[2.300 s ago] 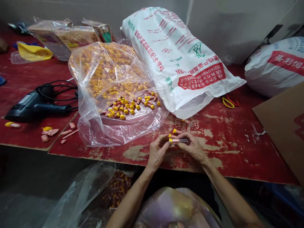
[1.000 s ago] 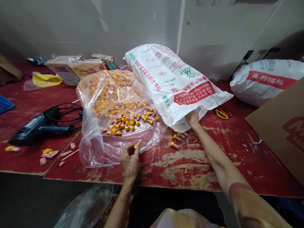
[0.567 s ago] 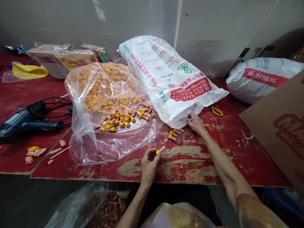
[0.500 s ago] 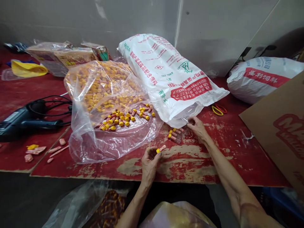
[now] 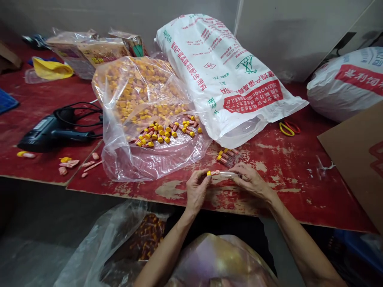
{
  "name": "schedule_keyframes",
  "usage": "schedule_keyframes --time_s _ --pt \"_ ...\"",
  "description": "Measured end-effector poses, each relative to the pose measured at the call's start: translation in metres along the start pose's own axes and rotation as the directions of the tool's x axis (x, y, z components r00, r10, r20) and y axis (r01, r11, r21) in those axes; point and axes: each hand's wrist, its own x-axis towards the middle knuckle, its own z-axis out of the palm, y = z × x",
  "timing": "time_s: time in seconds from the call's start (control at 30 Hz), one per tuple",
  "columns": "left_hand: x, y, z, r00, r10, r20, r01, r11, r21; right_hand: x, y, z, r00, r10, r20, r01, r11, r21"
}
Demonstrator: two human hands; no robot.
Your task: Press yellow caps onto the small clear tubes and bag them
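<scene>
Pinching a yellow-capped stick (image 5: pixel 213 173) with red-and-white print between thumb and finger of the left hand (image 5: pixel 197 190). Gripping a clear tube (image 5: pixel 226 174) by its far end in the right hand (image 5: pixel 253 183). Holding both in line above the red, worn surface (image 5: pixel 299 195), near its front edge, with stick tip towards tube; cannot tell whether touching. Facing, just beyond the hands, a small group of capped tubes (image 5: pixel 226 157) lying side by side. Having further back, to the left, a clear plastic bag (image 5: pixel 128 165) full of capped sticks (image 5: pixel 161 133), and beside it a printed white sack (image 5: pixel 221 67) with an open mouth. Keeping scissors (image 5: pixel 289 128) and a cardboard box (image 5: pixel 356 155) to the right, and a dark heat-gun-like tool (image 5: pixel 54 129) to the far left, near pink scraps (image 5: pixel 70 163).
</scene>
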Motion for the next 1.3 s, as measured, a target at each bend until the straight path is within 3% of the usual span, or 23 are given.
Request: schedule_keyframes --time_s 0.17,0.4,0.63,0.73,0.8,0.87,0.97,1.03,1.07,1.2,1.3 --pt "-0.001 -0.001 -0.004 1.000 -0.006 -0.001 0.006 1.000 0.012 -0.004 0.003 0.011 0.986 -0.020 -0.167 0.021 1.000 0.005" --pt "-0.004 -0.001 -0.003 0.989 0.140 0.036 -0.144 0.978 0.152 0.001 -0.007 0.021 1.000 -0.023 -0.017 0.023 1.000 0.013" --pt "-0.019 -0.002 0.003 0.976 0.214 0.026 -0.212 0.930 0.301 0.003 -0.013 0.064 0.983 -0.061 -0.170 0.063 0.998 0.005" --pt "-0.013 0.000 0.001 0.965 0.239 0.107 -0.262 0.895 0.361 0.004 -0.006 0.077 0.968 -0.074 -0.239 0.067 0.997 -0.040" --pt "0.005 0.003 -0.007 0.946 0.300 0.125 -0.323 0.841 0.435 0.010 0.001 0.079 0.960 -0.119 -0.253 0.079 0.984 -0.160" --pt "0.035 0.010 -0.022 0.924 0.383 0.011 -0.322 0.761 0.563 0.019 0.008 0.078 0.956 -0.172 -0.236 0.081 0.933 -0.350" --pt "0.089 0.024 -0.058 0.854 0.471 -0.220 -0.140 0.617 0.775 0.029 0.011 0.075 0.950 -0.208 -0.232 0.041 0.821 -0.570" --pt "0.123 0.033 -0.081 0.834 0.489 -0.257 -0.008 0.476 0.880 0.028 0.010 0.074 0.947 -0.213 -0.239 0.026 0.795 -0.606" --pt "0.138 0.036 -0.091 0.841 0.475 -0.259 0.059 0.395 0.917 0.027 0.010 0.073 0.947 -0.212 -0.241 0.025 0.799 -0.601" --pt "0.178 0.041 -0.111 0.882 0.433 -0.186 0.018 0.364 0.931 0.029 0.021 0.057 0.937 -0.162 -0.311 -0.030 0.846 -0.532" --pt "0.188 0.037 -0.117 0.888 0.428 -0.166 0.000 0.363 0.932 0.049 0.042 0.024 0.889 -0.018 -0.458 -0.239 0.834 -0.496"
